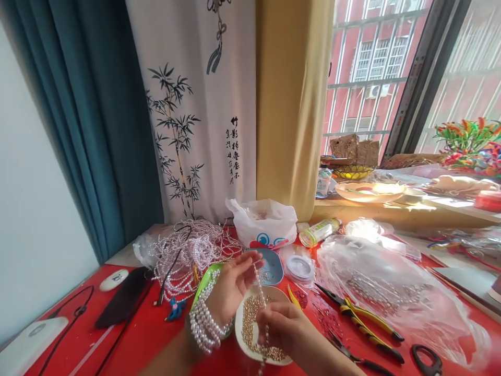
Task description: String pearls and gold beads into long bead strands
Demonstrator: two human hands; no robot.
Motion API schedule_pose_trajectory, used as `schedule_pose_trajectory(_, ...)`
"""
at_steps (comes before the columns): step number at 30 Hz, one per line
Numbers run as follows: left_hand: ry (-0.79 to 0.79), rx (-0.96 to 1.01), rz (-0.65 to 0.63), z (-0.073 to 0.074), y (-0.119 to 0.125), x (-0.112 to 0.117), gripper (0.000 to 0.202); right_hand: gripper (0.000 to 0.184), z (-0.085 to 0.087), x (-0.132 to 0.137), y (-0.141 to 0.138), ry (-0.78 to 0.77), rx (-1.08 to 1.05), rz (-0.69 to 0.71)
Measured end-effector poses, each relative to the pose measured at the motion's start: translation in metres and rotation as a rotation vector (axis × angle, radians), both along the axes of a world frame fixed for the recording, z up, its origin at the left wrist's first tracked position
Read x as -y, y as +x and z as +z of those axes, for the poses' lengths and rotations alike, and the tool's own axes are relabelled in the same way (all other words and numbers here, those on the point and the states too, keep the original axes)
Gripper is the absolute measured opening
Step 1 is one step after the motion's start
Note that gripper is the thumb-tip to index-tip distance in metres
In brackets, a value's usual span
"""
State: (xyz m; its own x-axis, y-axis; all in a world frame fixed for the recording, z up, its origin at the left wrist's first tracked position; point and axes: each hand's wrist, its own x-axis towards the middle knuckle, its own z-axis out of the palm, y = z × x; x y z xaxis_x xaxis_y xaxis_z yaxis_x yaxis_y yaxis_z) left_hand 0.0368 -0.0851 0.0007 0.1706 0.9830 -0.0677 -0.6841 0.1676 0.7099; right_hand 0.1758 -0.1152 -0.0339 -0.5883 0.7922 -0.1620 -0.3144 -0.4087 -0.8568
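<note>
A bead string (260, 284) hangs from the fingers of my left hand (234, 284), which pinches its upper end. Several loops of pearly beads (205, 324) circle my left wrist. Lower down, my right hand (282, 325) is closed on the same string between thumb and fingers, and the tail dangles below. Both hands are over a cream bowl (239, 334) of small gold beads (250, 313). Behind the bowl sits a blue dish (278, 269) with a few small pieces. A green tray (201, 287) is partly hidden behind my left hand.
Yellow-and-black pliers (362, 318), a second tool (356, 357) and black scissors (426, 360) lie right. Piled bead strands (191, 256), a white bag (266, 224), and a clear plastic bag (383, 271) stand behind. A phone (123, 297) and cables are left.
</note>
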Motion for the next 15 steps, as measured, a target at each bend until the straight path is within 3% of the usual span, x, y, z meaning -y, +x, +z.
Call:
schedule_pose_trajectory(4,-0.097,0.078,0.154,-0.017,-0.017,-0.016,0.016,0.035,-0.017,-0.013,0.014,0.05,0.134,-0.038)
schedule_pose_trajectory(8,-0.1,0.123,0.24,-0.016,-0.039,-0.023,0.021,0.034,-0.03,-0.022,0.024,0.048,0.299,-0.048)
schedule_pose_trajectory(15,-0.045,0.118,0.252,-0.005,-0.059,-0.024,0.018,0.035,-0.009,-0.023,0.026,0.237,0.435,-0.221)
